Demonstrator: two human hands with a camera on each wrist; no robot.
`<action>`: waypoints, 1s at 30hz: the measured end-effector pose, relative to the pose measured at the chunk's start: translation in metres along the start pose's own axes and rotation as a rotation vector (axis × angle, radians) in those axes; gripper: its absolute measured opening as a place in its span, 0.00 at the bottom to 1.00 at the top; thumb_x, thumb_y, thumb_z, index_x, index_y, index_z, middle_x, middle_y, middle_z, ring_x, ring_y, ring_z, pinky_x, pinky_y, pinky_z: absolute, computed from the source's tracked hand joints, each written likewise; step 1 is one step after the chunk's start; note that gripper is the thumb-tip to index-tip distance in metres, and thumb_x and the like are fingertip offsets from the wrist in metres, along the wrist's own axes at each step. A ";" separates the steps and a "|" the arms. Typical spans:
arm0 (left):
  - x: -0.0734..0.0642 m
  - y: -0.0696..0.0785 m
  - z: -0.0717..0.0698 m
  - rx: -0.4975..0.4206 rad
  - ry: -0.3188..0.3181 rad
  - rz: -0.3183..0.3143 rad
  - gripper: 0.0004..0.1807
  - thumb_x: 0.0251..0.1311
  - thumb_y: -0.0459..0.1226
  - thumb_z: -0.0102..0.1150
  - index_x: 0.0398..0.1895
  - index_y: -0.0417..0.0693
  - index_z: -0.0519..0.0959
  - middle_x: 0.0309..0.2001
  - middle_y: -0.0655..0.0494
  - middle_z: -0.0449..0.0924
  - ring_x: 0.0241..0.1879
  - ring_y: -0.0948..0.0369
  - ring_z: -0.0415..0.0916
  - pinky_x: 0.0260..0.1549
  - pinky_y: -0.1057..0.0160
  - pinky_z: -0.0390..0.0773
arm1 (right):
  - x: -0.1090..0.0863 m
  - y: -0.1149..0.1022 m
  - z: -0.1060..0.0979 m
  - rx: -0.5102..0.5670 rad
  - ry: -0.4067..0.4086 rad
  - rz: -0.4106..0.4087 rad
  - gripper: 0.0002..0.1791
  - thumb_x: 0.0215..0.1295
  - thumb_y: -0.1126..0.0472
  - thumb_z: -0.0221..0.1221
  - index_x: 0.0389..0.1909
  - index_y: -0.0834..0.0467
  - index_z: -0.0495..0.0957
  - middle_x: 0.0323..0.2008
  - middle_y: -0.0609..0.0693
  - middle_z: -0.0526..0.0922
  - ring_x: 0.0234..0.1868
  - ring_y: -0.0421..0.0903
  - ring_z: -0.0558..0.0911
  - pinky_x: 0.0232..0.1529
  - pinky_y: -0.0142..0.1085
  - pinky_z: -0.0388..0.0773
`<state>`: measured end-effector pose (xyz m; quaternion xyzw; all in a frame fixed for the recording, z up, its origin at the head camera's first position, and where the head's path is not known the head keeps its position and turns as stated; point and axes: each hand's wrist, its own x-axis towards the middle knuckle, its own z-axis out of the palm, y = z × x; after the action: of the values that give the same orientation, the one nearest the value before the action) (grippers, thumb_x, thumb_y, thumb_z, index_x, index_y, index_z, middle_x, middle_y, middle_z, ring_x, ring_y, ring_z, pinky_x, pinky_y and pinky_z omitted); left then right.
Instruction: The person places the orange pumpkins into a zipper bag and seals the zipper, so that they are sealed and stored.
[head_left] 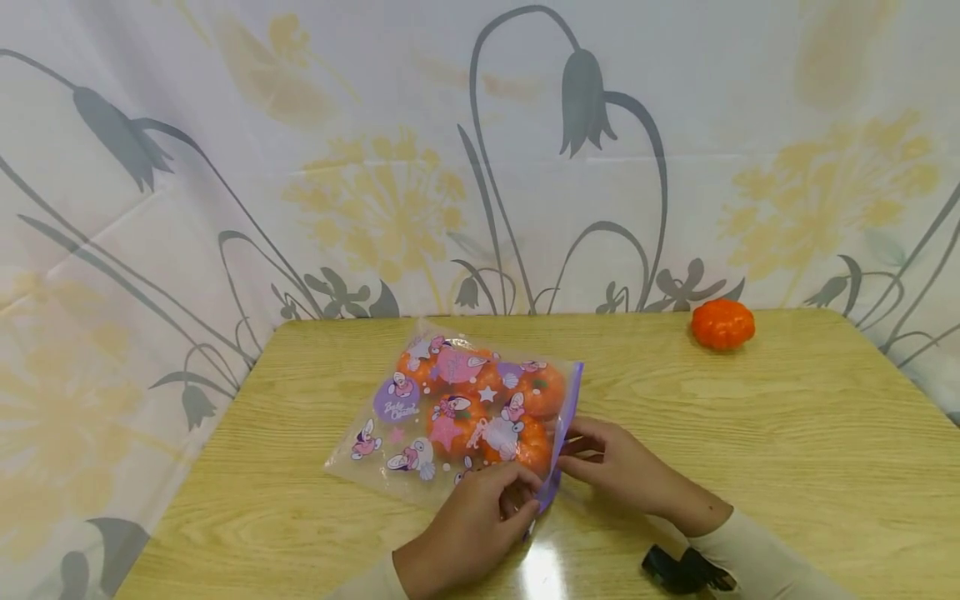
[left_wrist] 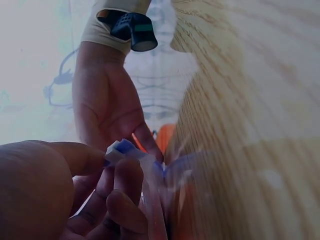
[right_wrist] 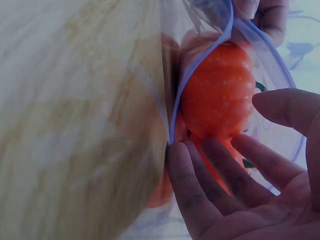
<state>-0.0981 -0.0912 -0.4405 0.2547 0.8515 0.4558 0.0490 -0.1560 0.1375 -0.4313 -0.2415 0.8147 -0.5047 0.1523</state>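
Patterned bag point(head_left: 405, 429): there it lay on the wooden table point(head_left: 810, 417), left of centre, far corner right up by the back edge, plump with orange pumpkins point(head_left: 534, 447) showing through!
Purple zip edge point(head_left: 569, 404): turned to the right, and its two lips stood apart, a pumpkin bulging in the gap!
Left hand point(head_left: 480, 518): pinched that edge at its near end, thumb against finger on a white-and-blue bit.
Right hand point(head_left: 626, 468): unclenched, fingers extended at the lips, thumb spread wide; whether the fingertips pressed pumpkin or plastic, I couldn't tell.
Lone pumpkin point(head_left: 722, 324): well apart, over to the right, near the back edge and the floral cloth point(head_left: 360, 108).
Elbow room: a broad sweep of wood grain ran from the right hand to the right side, a slimmer strip from bag to left edge.
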 end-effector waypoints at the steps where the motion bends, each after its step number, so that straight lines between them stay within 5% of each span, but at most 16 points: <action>1: 0.000 0.000 0.000 -0.011 -0.001 -0.005 0.05 0.65 0.34 0.62 0.43 0.50 0.79 0.33 0.64 0.79 0.29 0.78 0.72 0.31 0.75 0.77 | -0.001 0.000 -0.001 -0.019 0.006 0.005 0.23 0.71 0.57 0.59 0.63 0.62 0.74 0.57 0.61 0.81 0.55 0.57 0.83 0.53 0.43 0.82; 12: -0.001 0.000 0.001 -0.025 -0.005 -0.004 0.06 0.65 0.33 0.62 0.44 0.47 0.80 0.33 0.63 0.80 0.29 0.77 0.72 0.31 0.75 0.78 | -0.009 0.000 -0.038 -0.181 0.236 0.008 0.17 0.72 0.60 0.58 0.58 0.61 0.77 0.56 0.59 0.82 0.53 0.54 0.82 0.48 0.32 0.81; 19: -0.001 0.003 -0.001 -0.004 -0.005 0.009 0.06 0.66 0.34 0.62 0.44 0.47 0.80 0.33 0.62 0.80 0.29 0.77 0.71 0.31 0.76 0.77 | -0.011 0.007 -0.060 -0.381 0.368 -0.031 0.19 0.67 0.65 0.62 0.58 0.64 0.77 0.56 0.62 0.81 0.54 0.60 0.80 0.50 0.49 0.83; 30: 0.000 0.002 -0.001 -0.001 -0.008 0.000 0.06 0.66 0.35 0.62 0.44 0.48 0.80 0.34 0.62 0.81 0.30 0.77 0.72 0.32 0.76 0.77 | -0.015 0.019 -0.095 -0.639 0.406 -0.049 0.21 0.63 0.66 0.65 0.56 0.66 0.77 0.54 0.67 0.78 0.55 0.66 0.76 0.50 0.62 0.77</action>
<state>-0.0974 -0.0913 -0.4377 0.2564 0.8510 0.4553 0.0524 -0.1951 0.2239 -0.4054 -0.1913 0.9386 -0.2662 -0.1074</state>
